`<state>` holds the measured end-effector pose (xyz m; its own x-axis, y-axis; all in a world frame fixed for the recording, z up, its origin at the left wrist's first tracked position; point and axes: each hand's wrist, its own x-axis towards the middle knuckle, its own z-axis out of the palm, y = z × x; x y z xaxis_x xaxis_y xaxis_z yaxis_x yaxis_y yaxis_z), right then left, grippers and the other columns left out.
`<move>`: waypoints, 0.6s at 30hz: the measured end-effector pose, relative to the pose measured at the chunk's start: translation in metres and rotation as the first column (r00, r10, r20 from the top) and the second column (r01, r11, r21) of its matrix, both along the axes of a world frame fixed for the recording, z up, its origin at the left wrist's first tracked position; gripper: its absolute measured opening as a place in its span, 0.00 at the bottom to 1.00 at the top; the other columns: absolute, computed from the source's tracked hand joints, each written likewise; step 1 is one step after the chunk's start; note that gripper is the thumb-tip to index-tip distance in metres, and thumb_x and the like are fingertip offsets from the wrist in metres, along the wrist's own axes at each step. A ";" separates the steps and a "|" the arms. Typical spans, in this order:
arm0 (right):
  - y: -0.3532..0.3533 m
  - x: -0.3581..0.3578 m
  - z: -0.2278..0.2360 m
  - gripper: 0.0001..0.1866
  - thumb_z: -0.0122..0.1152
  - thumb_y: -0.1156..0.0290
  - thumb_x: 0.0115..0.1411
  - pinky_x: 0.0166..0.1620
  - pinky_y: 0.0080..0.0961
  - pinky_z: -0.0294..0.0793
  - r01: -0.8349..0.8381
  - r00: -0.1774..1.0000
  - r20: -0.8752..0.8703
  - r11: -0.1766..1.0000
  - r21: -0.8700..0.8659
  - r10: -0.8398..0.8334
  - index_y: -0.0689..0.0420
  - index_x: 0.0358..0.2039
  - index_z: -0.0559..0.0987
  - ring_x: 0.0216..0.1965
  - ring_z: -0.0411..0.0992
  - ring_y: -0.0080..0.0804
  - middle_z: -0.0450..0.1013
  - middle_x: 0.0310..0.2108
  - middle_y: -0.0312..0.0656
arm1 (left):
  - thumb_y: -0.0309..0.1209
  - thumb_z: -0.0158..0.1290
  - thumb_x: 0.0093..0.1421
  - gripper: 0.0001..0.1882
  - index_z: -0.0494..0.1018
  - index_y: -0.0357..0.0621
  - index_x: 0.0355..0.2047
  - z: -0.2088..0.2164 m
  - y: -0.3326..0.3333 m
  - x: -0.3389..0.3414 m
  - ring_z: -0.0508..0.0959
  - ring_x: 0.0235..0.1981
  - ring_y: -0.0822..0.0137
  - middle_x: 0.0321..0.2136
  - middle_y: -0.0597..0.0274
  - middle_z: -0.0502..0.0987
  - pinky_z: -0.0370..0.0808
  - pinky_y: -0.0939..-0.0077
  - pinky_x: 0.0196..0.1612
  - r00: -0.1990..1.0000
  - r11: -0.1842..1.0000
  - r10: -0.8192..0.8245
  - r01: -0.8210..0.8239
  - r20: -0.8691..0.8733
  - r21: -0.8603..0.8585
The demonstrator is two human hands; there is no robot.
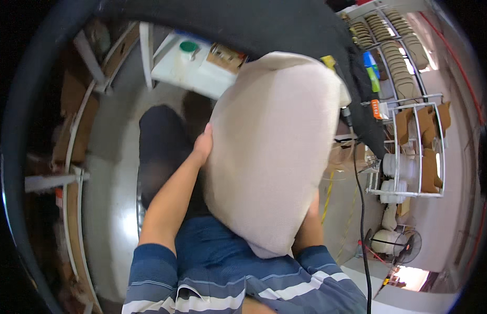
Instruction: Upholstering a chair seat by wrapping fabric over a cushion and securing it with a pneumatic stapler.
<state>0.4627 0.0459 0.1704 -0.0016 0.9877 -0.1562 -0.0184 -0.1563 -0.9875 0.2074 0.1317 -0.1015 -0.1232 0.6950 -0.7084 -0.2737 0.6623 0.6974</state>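
Against the person's chest, a big beige cushion (275, 152) stands nearly upright, filling the middle of the view. The left hand (204, 144) presses flat on its left edge, fingers wrapped round the side, gripping the fabric rather than pinching it. The right hand is hidden behind the cushion; only the forearm (309, 230) shows below its lower right corner, so I cannot tell how that grip stands.

Beyond the top edge sit a black cloth (228, 26) and a white table (194, 70) with a green lid on it. To the right, a wire rack (411, 152) holds stacked pieces, a black cable (361, 209) hangs down, and a fan (403, 246) stands on the floor.

The risk, as I judge it: the cushion blocks the person's sight ahead, and its soft bulk could slip off that one-sided left hold. Swung right, it might catch the cable or knock the rack.
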 end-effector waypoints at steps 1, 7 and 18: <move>0.028 -0.009 -0.004 0.30 0.42 0.50 0.76 0.59 0.33 0.71 0.029 0.999 0.037 0.998 0.050 -0.031 0.63 0.64 0.71 0.56 0.72 0.35 0.73 0.58 0.44 | 0.63 0.38 0.71 0.44 0.71 0.30 0.62 -0.010 0.003 0.012 0.72 0.64 0.49 0.60 0.42 0.75 0.66 0.61 0.65 1.000 0.998 0.011 -0.011 -0.005 0.066; 0.028 -0.012 0.013 0.26 0.43 0.56 0.76 0.55 0.32 0.74 0.044 0.999 0.020 0.987 0.155 -0.048 0.64 0.62 0.72 0.51 0.75 0.34 0.75 0.56 0.43 | 0.60 0.40 0.72 0.41 0.67 0.30 0.65 0.035 -0.021 -0.003 0.75 0.59 0.59 0.61 0.50 0.75 0.68 0.65 0.63 0.968 0.982 0.162 -0.178 0.192 0.070; 0.047 0.039 0.005 0.23 0.49 0.60 0.73 0.50 0.29 0.76 -0.164 0.958 -0.084 0.759 0.630 0.276 0.66 0.56 0.77 0.45 0.77 0.31 0.79 0.49 0.45 | 0.51 0.46 0.74 0.30 0.71 0.34 0.59 0.182 -0.051 -0.079 0.73 0.56 0.64 0.55 0.55 0.76 0.67 0.67 0.62 0.946 0.722 0.264 -0.323 0.188 0.612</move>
<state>0.5020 0.0926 0.1758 -0.2002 0.8417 0.5014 -0.2264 0.4581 -0.8596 0.1287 0.0810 0.0808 -0.3591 0.9225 -0.1416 -0.4546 -0.0404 0.8898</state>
